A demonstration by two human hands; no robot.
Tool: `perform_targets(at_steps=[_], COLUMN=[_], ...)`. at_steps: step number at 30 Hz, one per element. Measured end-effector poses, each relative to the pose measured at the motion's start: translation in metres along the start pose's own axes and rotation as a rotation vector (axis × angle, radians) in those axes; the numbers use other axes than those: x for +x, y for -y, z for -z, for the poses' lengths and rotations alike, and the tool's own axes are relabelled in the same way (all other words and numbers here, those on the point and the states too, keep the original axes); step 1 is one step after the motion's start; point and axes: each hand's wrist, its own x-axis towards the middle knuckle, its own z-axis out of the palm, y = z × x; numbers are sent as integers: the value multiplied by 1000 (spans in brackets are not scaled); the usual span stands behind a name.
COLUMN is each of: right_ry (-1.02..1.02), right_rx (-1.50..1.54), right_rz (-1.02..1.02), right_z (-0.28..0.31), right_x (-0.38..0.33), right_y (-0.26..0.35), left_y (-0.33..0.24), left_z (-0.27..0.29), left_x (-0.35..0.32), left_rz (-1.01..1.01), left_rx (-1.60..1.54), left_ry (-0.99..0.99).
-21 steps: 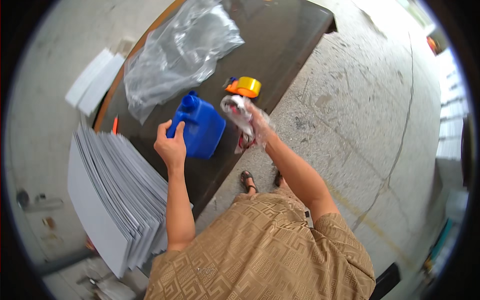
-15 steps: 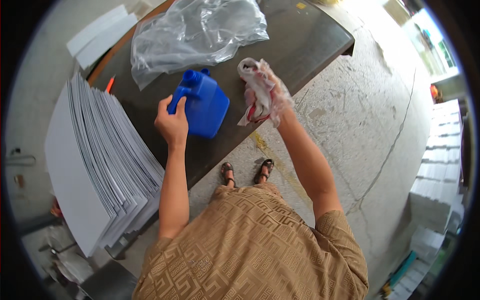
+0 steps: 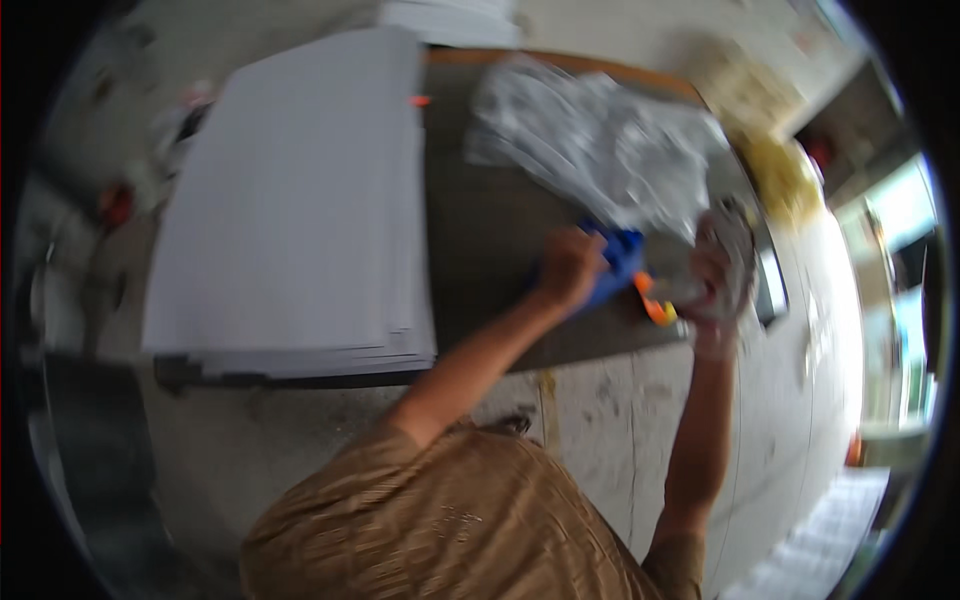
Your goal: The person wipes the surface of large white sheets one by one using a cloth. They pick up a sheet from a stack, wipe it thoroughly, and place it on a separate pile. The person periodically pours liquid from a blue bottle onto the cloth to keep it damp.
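Observation:
Blurred by motion, my left hand (image 3: 572,268) is closed at the handle side of a blue plastic jug (image 3: 618,262) on the dark table. The jug is partly hidden behind my fingers. My right hand (image 3: 715,268), in a thin clear plastic glove, is at the table's right end, closed on a whitish, bunched-up cloth (image 3: 737,250). Between the jug and my right hand lies an orange and yellow object (image 3: 655,302), too smeared to name. A crumpled clear plastic bag (image 3: 620,145) lies beyond the jug.
A tall stack of white sheets (image 3: 300,190) covers the left part of the dark table (image 3: 475,230). A small orange item (image 3: 419,101) shows by the stack's far right edge. More white sheets (image 3: 450,22) are beyond the table. A yellow bag (image 3: 780,180) is past its right end.
My view has turned, so the table and stack now lie more squarely ahead. Both hands have shifted right in the picture, still with the jug and the cloth. The orange and yellow object has come into view.

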Motion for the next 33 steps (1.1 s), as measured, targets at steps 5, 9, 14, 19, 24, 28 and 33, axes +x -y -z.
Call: perform_targets(at_steps=[5, 9, 14, 19, 24, 28, 33], right_ry=[65, 236, 309, 408, 549, 517, 295], right_rx=[-9, -123, 55, 7, 113, 5, -171], right_rz=[-208, -265, -565, -1026, -1336, -1141, -906], right_z=[-49, -77, -118, -169, -168, -171, -169], right_x=[40, 63, 108, 136, 168, 167, 173], right_y=[-76, -127, -225, -329, -398, -437, -466], left_y=[-4, -30, -58, -61, -50, -39, 5], left_z=[7, 33, 122, 202, 271, 354, 466], left_x=[-33, -50, -149, -240, -293, -296, -270], left_rz=[-28, 42, 78, 405, 381, 346, 149], left_rx=[242, 343, 241, 188, 302, 403, 606], left_ry=[-45, -10, 77, 73, -278, -614, -652])
